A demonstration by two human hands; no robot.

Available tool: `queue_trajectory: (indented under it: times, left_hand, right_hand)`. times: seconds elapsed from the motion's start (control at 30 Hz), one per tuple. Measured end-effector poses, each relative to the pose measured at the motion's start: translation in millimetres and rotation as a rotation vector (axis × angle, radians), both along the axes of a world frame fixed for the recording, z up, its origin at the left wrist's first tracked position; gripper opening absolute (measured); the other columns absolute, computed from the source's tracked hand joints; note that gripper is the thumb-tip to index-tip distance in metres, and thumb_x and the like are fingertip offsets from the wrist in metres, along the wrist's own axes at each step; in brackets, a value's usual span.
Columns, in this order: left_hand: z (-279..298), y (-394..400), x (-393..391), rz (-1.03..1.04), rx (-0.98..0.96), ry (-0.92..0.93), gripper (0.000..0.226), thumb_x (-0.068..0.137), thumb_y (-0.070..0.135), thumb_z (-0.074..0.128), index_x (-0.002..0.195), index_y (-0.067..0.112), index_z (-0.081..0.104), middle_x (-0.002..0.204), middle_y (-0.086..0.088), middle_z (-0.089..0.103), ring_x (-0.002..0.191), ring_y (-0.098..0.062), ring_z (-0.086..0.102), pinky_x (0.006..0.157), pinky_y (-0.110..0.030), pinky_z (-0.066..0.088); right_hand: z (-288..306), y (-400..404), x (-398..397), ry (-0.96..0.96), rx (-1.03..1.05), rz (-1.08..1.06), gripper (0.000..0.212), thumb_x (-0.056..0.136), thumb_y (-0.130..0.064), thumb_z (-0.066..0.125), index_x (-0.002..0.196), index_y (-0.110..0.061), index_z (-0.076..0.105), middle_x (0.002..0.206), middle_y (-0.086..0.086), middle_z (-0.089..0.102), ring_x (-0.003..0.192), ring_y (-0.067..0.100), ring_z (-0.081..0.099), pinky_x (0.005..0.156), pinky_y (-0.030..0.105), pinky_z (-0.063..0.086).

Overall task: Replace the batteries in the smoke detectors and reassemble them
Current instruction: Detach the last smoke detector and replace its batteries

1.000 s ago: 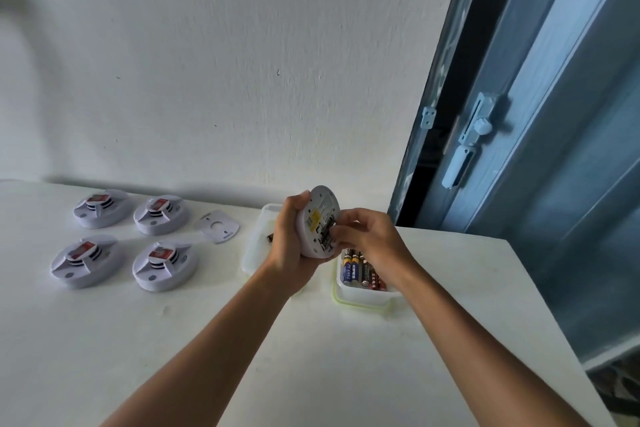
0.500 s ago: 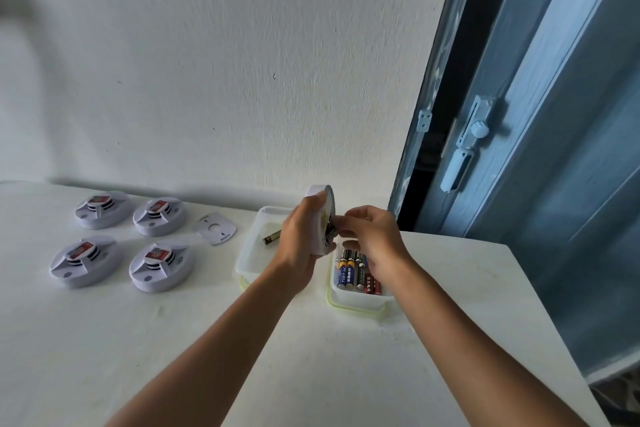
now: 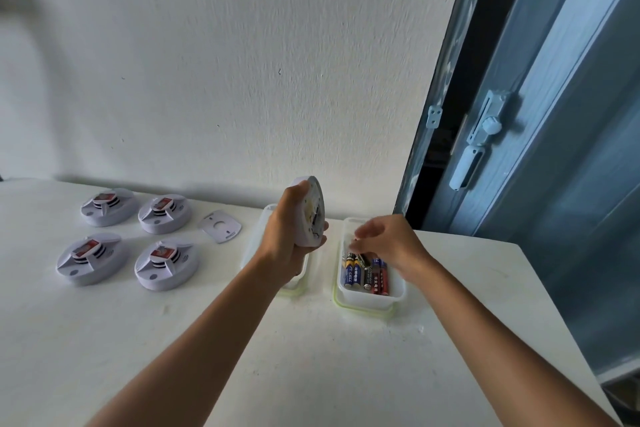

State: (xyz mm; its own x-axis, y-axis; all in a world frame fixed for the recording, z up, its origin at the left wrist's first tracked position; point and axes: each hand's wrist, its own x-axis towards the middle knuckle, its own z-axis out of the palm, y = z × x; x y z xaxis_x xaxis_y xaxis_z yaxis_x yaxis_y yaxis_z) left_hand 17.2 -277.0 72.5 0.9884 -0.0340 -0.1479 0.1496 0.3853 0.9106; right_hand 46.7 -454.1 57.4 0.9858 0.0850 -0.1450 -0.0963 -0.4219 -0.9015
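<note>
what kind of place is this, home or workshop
Probably a plain room in a home or small office rather than a workshop: a white table pushed against a bare white plaster wall, next to a blue door with a latch handle. No benches or tools show.

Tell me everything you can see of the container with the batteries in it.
The battery container is a lidless rectangular tub of translucent white plastic standing flat on the white table, on what looks like a green-rimmed base. Several small cylindrical batteries, blue, black and red, lie in it. The right hand reaches into its far end, fingertips at a battery; whether it grips one is unclear.
</note>
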Motion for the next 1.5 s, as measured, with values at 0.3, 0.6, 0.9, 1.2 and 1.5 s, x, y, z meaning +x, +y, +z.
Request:
queue_trajectory:
  times: [0.3,0.6,0.9,1.2,1.5]
  left_hand:
    - [-6,2,0,-0.030,-0.019,0.044,0.062,0.072,0.055,0.051,0.123,0.021,0.055,0.104,-0.009,0.056,0.094,-0.026,0.056,0.078,-0.035,0.047]
    - [-8,-2,-2,-0.052,-0.020,0.069,0.083,0.059,0.060,0.060,0.130,0.018,0.053,0.110,-0.010,0.056,0.094,-0.026,0.058,0.075,-0.035,0.047]
    - [-7,-3,-2,-0.063,-0.109,0.117,0.068,0.071,0.056,0.055,0.126,0.016,0.057,0.111,-0.013,0.057,0.097,-0.028,0.055,0.082,-0.038,0.046]
    - [-7,-2,-1,-0.152,-0.224,0.057,0.053,0.079,0.053,0.048,0.102,0.010,0.069,0.095,-0.007,0.071,0.082,-0.018,0.064,0.084,-0.036,0.045]
    - [-5,-1,-2,-0.142,-0.249,0.081,0.058,0.075,0.055,0.057,0.108,0.008,0.065,0.105,-0.014,0.057,0.100,-0.028,0.053,0.087,-0.041,0.045]
  right_hand:
    - [-12,10,1,0.103,-0.573,0.444,0.009,0.075,-0.012,0.079,0.083,-0.008,0.076,0.070,0.000,0.066,0.068,0.011,0.058,0.058,0.020,0.041]
    - [-22,11,3,0.084,-0.648,0.463,0.013,0.073,-0.005,0.077,0.086,-0.009,0.077,0.071,-0.001,0.069,0.068,0.011,0.062,0.063,0.022,0.049]
    - [7,5,1,-0.201,0.046,0.075,0.008,0.081,-0.009,0.075,0.080,-0.016,0.072,0.083,0.000,0.072,0.070,0.010,0.066,0.058,0.023,0.050]
    - [10,28,-19,-0.375,0.077,0.152,0.012,0.074,-0.013,0.079,0.086,-0.014,0.077,0.098,-0.011,0.072,0.097,0.007,0.065,0.081,0.038,0.057]
    - [18,40,-29,-0.609,-0.122,0.143,0.023,0.073,-0.025,0.072,0.094,-0.016,0.073,0.086,-0.004,0.072,0.080,0.010,0.066,0.070,0.036,0.056]
